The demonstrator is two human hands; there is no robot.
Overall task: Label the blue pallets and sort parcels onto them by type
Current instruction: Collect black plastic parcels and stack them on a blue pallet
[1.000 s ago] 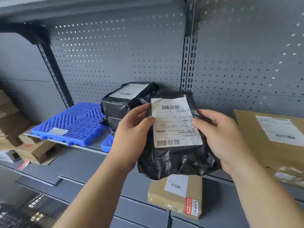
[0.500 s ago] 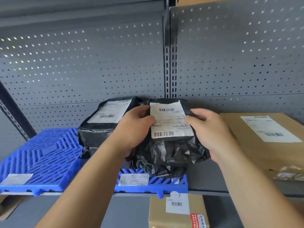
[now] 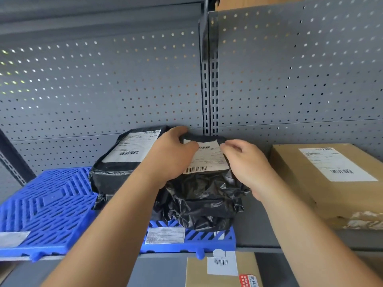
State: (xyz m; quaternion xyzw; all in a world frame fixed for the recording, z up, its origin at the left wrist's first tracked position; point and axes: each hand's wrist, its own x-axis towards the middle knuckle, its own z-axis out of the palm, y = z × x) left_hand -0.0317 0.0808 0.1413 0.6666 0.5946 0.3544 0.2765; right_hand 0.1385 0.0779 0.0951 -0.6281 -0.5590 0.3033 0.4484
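Left grip point(image 3: 172, 160): curled round the black parcel's point(image 3: 203, 195) top edge.
Right grip point(image 3: 246, 162): pinching its top corner.
Risk: the slack bag, near the blue pallet's point(image 3: 209, 242) front edge, may slump off on release.

Grey perforated back panels point(image 3: 103, 90) meet at a slotted upright point(image 3: 209, 96) in the centre, light glinting through the holes at the left. A grey shelf deck point(image 3: 255, 230) runs along their foot, another shelf point(image 3: 93, 15) overhangs above, and a dark slanted brace point(image 3: 14, 158) crosses the far left
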